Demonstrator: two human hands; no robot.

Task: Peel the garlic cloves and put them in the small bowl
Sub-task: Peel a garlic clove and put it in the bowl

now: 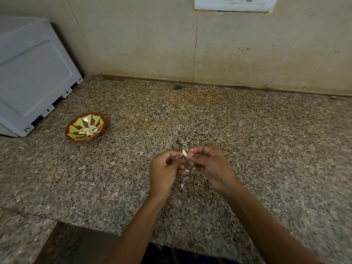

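Both hands, left (165, 169) & right (207, 164), pinch one small pale garlic clove (185, 152) above the speckled granite counter (247, 130). It's slick w/ thin skin, so a hard tug could flick it away. Brown-and-green small bowl (77, 139) sits well left, already holding peeled cloves (88, 131).

Worn on the head, looking forward and steeply down at a granite counter (247, 149), close above it; tiled wall (152, 44) behind, edges perhaps bent by wide-angle lens.
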